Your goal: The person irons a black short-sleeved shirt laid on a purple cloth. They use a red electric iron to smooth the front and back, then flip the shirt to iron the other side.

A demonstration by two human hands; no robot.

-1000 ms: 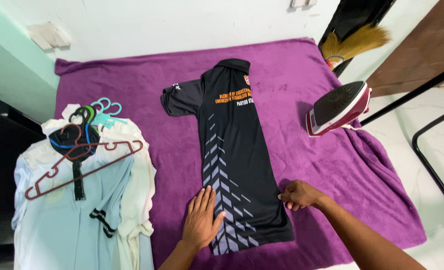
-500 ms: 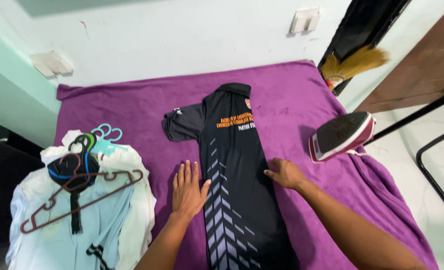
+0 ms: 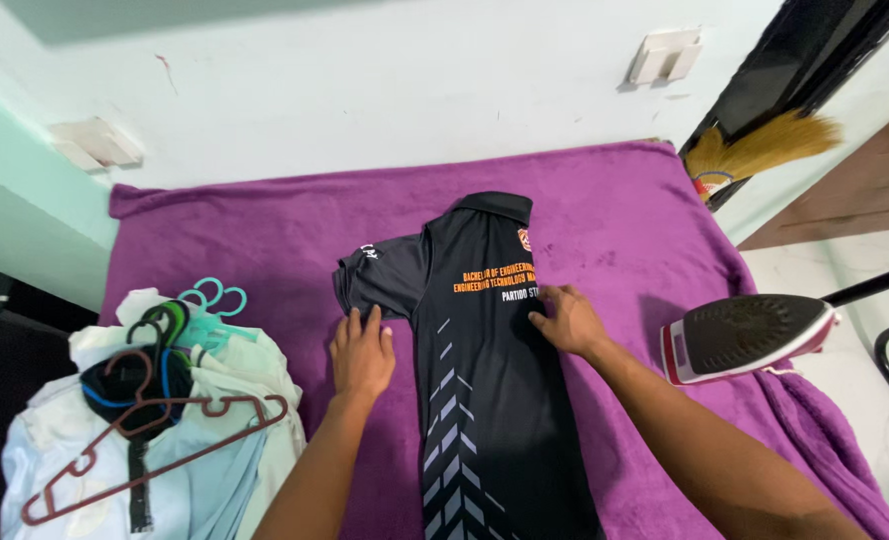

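Note:
A black polo shirt [image 3: 490, 400] with orange lettering and grey chevron marks lies folded lengthwise on a purple blanket [image 3: 265, 230], collar at the far end. My left hand [image 3: 362, 352] rests flat by the shirt's left edge, fingertips touching its short sleeve [image 3: 377, 275]. My right hand [image 3: 568, 320] presses on the shirt's right edge, just under the lettering. Neither hand grips anything.
A clothes iron [image 3: 747, 335] stands on its heel at the blanket's right side. A heap of pale garments [image 3: 115, 440] topped with plastic hangers [image 3: 160, 420] lies at the left. A straw broom [image 3: 765, 148] leans by the dark doorway at the far right.
Both hands have slid up the shirt from near its hem to the chest and sleeve. The view has shifted toward the far wall.

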